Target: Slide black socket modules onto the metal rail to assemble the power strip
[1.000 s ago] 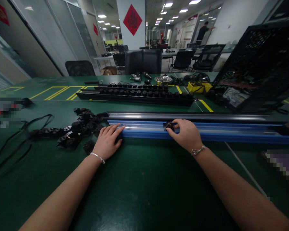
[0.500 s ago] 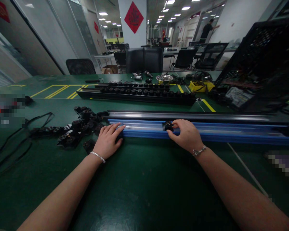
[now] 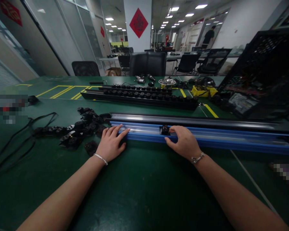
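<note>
A long blue rail [image 3: 144, 137] with a shiny inner channel lies across the green table. A small black module [image 3: 165, 129] sits in its channel near the middle. My right hand [image 3: 185, 141] is at the module's right side, index fingertip by it and thumb apart at the rail's front edge; whether the fingertip touches the module I cannot tell. My left hand [image 3: 112, 142] rests with spread fingers on the rail's left end. Left of that hand lies a heap of black modules [image 3: 83, 126]. A dark rail [image 3: 195, 120] lies just behind the blue one.
Farther back, a black rail [image 3: 139, 102] holds a row of black modules. A metal bowl [image 3: 167, 83] and a yellow box [image 3: 203, 91] stand beyond it. Black cable [image 3: 30, 138] loops at left. A black perforated case [image 3: 262, 64] stands at right.
The black module has slid a little left along the blue rail, my right hand moving with it. My right thumb has come away from the module. My left hand stays at the rail's left end.
</note>
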The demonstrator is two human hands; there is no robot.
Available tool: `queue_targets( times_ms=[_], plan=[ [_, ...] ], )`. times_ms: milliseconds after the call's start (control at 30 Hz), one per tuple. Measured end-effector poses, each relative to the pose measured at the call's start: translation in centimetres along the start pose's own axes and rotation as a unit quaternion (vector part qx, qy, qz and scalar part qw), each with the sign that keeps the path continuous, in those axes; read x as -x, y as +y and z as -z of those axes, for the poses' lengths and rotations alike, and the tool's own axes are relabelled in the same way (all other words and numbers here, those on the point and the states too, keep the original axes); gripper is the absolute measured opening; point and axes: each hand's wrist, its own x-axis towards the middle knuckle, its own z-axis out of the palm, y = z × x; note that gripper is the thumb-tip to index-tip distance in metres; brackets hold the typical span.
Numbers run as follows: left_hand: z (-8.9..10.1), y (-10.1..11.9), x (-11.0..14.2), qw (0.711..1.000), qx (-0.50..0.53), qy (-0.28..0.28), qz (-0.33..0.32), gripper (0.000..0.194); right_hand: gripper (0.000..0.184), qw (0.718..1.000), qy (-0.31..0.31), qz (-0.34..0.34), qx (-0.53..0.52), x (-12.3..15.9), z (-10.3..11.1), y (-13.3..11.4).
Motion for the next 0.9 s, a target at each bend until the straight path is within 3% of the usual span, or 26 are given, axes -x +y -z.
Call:
queue_targets(
  times_ms=[333,600,900],
  plan=[
    [0.2,1.9,-0.2,0.999,0.017,-0.019,-0.022,0.063,0.034,0.999,-0.05,0.015,-0.004,0.0,-0.3,-1.4],
    [0.5,6.2,-1.6,0.996,0.051,-0.041,-0.053,0.069,0.035,0.998,-0.058,0.031,-0.004,0.3,-0.7,-1.9],
    [0.5,11.2,-4.5,0.995,0.081,-0.053,0.012,0.079,0.046,0.997,-0.066,0.01,-0.025,0.6,-0.8,-2.2]
  ],
)
